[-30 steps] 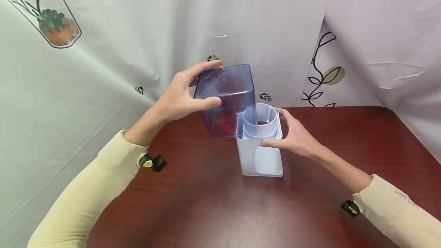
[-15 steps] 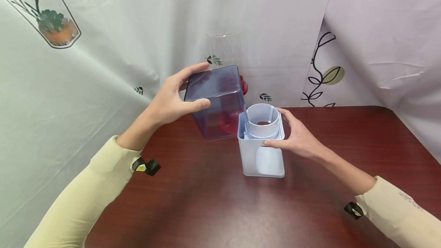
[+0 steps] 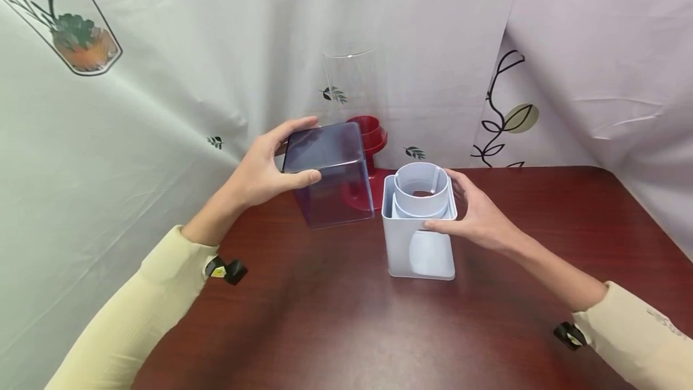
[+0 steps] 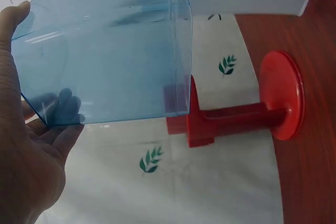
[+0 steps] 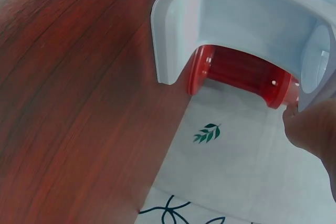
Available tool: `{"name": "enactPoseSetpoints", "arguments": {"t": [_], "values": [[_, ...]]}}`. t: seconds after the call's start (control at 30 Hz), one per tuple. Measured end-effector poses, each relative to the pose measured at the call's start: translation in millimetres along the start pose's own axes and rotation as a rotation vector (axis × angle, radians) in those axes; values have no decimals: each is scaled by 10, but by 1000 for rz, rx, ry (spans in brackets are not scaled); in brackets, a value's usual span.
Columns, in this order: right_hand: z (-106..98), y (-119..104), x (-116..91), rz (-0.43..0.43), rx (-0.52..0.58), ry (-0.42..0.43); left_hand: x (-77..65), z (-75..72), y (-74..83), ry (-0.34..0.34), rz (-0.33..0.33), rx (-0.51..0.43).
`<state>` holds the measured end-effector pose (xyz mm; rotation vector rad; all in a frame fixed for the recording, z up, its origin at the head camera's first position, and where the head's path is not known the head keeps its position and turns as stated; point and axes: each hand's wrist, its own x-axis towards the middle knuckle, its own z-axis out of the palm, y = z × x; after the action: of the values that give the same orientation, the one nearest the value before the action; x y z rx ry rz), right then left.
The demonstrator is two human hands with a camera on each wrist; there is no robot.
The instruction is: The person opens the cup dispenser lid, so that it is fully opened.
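My left hand point(image 3: 265, 167) grips a see-through bluish square container point(image 3: 330, 185) by its upper left end, thumb on the near side and fingers behind. The container hangs tilted above the table, its closed face upward. To its right a white square stand point(image 3: 403, 245) with a round collar point(image 3: 422, 188) on top stands on the table. My right hand point(image 3: 482, 215) holds this stand near its upper rim, thumb in front, the other fingers mostly hidden behind. In the left wrist view the container point(image 4: 115, 66) overlaps part of a red stand behind it.
Behind the container a red pedestal stand point(image 3: 370, 137) with a round base is at the table's back edge, with a clear cylinder point(image 3: 352, 80) rising above it. A white printed cloth point(image 3: 433, 47) hangs behind the dark red table point(image 3: 346, 330).
My left hand has carried the see-through container left and slightly down, away from the white stand, uncovering the red pedestal. The white stand and right hand have shifted slightly right.
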<state>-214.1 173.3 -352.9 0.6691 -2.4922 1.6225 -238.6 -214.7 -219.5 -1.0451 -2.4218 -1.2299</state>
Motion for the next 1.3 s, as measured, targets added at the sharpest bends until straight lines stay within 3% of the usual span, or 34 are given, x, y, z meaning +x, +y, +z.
{"name": "enactPoseSetpoints", "arguments": {"t": [0.37,0.57,0.87,1.07,1.3], "values": [[-186,33,-99,9,-34,30,-186,12,-300,-5,-85,-7],[-287,64,-163,7,-59,44,-306,62,-467,9,-129,69],[-435,108,-257,18,-45,61,-460,166,-706,38,-125,92],[-533,119,-324,64,-22,82,-543,228,-822,38,-160,108],[-653,163,-402,63,-12,113,-624,319,-962,23,-185,161]]}}
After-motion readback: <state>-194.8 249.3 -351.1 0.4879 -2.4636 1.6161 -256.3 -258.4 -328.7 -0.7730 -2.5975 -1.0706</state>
